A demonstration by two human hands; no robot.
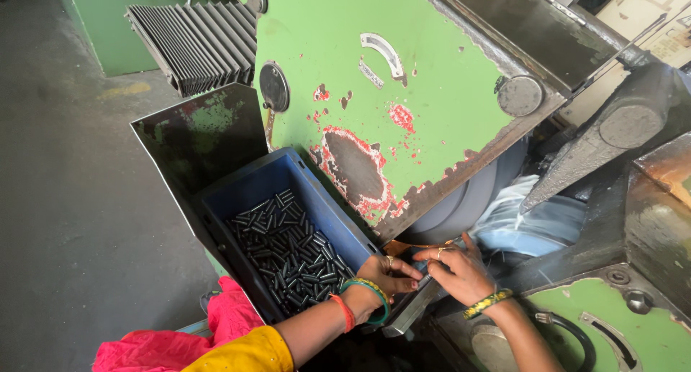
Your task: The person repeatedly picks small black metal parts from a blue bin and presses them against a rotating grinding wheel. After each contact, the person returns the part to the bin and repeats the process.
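My left hand (385, 275), with bangles at the wrist, is curled at the near right corner of a blue plastic crate (327, 206) and pinches a small dark metal pin against a slanted metal guide rail (410, 307). My right hand (461, 267) rests on the same rail just to the right, its fingers closed around pins and pointing left toward the left hand. The crate holds several short dark cylindrical pins (291, 253). Right behind my hands, a large grey grinding wheel (468, 199) sits under a worn green machine cover (403, 91).
Coolant runs over the wheel (536, 213) from a dark nozzle arm (604, 145). A dark metal chute plate (198, 131) stands behind the crate. Black bellows (198, 44) lie at the back. Grey concrete floor (72, 199) lies to the left. Pink cloth (230, 318) covers my lap.
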